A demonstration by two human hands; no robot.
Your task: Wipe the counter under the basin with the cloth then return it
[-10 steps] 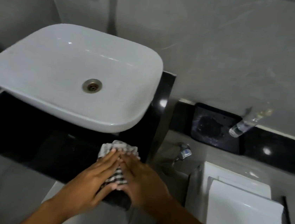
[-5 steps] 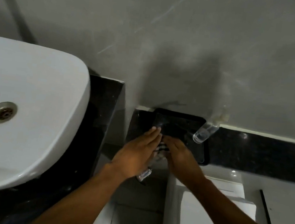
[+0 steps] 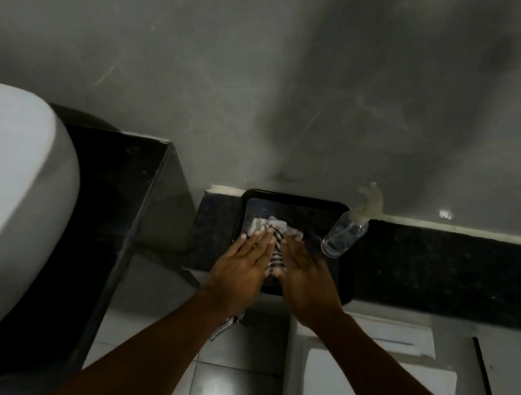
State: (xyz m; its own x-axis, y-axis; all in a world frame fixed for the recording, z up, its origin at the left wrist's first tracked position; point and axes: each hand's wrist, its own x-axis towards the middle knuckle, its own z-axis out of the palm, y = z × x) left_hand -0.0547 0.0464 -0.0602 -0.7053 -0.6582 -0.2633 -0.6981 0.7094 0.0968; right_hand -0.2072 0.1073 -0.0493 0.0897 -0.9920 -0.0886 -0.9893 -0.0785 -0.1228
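Observation:
A checked grey-and-white cloth (image 3: 273,228) lies bunched in a black tray (image 3: 345,283) on a low dark ledge against the wall. My left hand (image 3: 243,268) and my right hand (image 3: 304,275) rest flat side by side on the cloth, fingers pointing at the wall, pressing it down into the tray. Most of the cloth is hidden under my palms. The white basin (image 3: 7,214) sits at the far left on the black counter (image 3: 101,211), well away from both hands.
A clear spray bottle (image 3: 344,236) stands at the tray's right edge, close to my right fingers. The dark ledge (image 3: 439,273) runs on to the right. A white toilet cistern (image 3: 378,373) is below my right arm. A metal valve (image 3: 226,325) sits under my left wrist.
Both hands carried the cloth from the black counter in front of the basin rightward to the tray. My view swung right, so the basin now sits at the left edge.

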